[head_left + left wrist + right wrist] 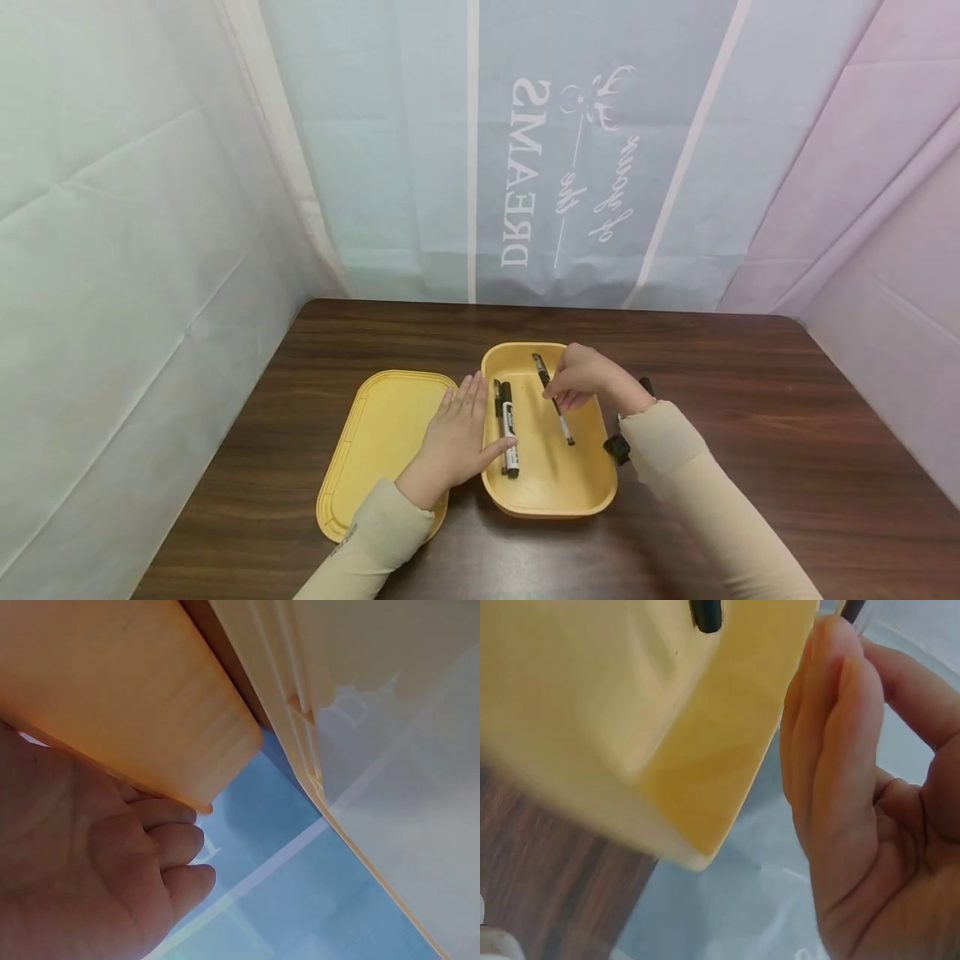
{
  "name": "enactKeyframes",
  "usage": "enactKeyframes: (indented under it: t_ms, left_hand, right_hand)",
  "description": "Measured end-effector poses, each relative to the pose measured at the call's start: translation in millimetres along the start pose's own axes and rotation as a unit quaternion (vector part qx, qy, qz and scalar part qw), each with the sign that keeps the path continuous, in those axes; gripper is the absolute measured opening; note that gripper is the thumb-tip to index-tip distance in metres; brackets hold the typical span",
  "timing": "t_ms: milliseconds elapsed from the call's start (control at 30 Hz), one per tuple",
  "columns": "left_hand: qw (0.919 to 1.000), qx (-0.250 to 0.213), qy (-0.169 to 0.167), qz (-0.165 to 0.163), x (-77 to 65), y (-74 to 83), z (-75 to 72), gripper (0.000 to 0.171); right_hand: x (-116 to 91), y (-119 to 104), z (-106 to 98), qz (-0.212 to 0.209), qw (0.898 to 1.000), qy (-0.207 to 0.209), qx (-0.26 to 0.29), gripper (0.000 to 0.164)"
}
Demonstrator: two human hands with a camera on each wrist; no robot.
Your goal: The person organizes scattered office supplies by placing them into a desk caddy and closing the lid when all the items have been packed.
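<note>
A yellow open box (547,505) stands on the table in the head view. My left hand (453,437) lies along its left rim with fingers straight, the thumb reaching over the inside near a white-and-black marker (511,433). Beside that marker, against the left wall, is a slim dark pen (498,402). Over the box's right part, my right hand (585,375) pinches a black-capped pen (564,425) that slants between thumb and fingers. In the right wrist view, only a short piece of this pen (853,609) shows at the fingertips.
A flat yellow lid (382,442) lies left of the box, partly under my left forearm. The dark wooden table (720,375) ends at a hanging cloth (420,167) behind and at the sides. A small black device (617,449) sits at my right wrist.
</note>
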State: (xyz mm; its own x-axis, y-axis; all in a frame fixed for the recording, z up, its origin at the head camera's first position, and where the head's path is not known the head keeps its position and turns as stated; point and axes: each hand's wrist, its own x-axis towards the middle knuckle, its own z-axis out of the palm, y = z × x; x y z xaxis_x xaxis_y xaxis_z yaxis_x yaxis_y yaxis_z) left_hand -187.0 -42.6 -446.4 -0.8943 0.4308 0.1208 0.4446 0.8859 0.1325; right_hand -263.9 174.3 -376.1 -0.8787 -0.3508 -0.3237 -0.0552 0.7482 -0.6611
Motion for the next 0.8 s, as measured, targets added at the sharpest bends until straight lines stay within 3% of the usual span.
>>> enactKeyframes:
  t_ms: [433,800]
  left_hand:
    - [0.9999,0.002,0.009,0.005,-1.4,-0.6,0.6,0.089]
    - [0.9999,-0.004,0.007,0.006,-1.5,-0.8,-1.6,0.09]
  right_hand:
    - [11.1,-15.8,28.2,0.011,0.997,0.017,-0.076,0.026]
    - [16.6,-15.5,44.6,0.04,0.985,0.044,-0.16,0.022]
